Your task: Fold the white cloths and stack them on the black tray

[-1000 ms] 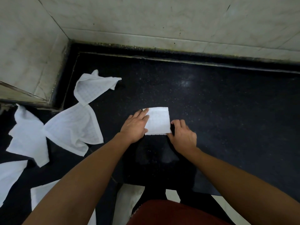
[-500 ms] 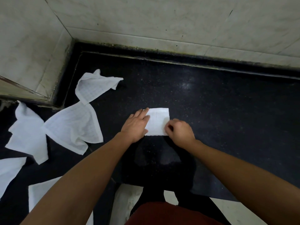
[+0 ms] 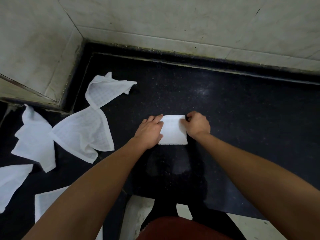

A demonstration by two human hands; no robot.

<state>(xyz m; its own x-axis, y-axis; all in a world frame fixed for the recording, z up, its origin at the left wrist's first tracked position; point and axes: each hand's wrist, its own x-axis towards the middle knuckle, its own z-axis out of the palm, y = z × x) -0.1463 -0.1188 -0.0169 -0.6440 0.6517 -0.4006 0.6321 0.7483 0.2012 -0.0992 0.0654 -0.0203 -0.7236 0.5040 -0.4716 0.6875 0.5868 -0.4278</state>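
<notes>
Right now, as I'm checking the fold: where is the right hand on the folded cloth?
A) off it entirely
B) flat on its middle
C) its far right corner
C: the right hand pinches the folded cloth at its far right corner, fingers curled.

This looks like a plain domestic kitchen or utility corner; which of the two cannot be told. The table (image 3: 242,118) is a black speckled stone slab built into a corner, with a raised black lip along its back and left edges. Pale, marble-veined tiles cover the back wall (image 3: 173,23) and the side wall (image 3: 34,40), and the seam (image 3: 173,50) where they meet the stone is grimy. Pale floor tiles (image 3: 251,227) show below the slab's front edge. Thin white cloths (image 3: 83,134) lie crumpled at its left end.
</notes>
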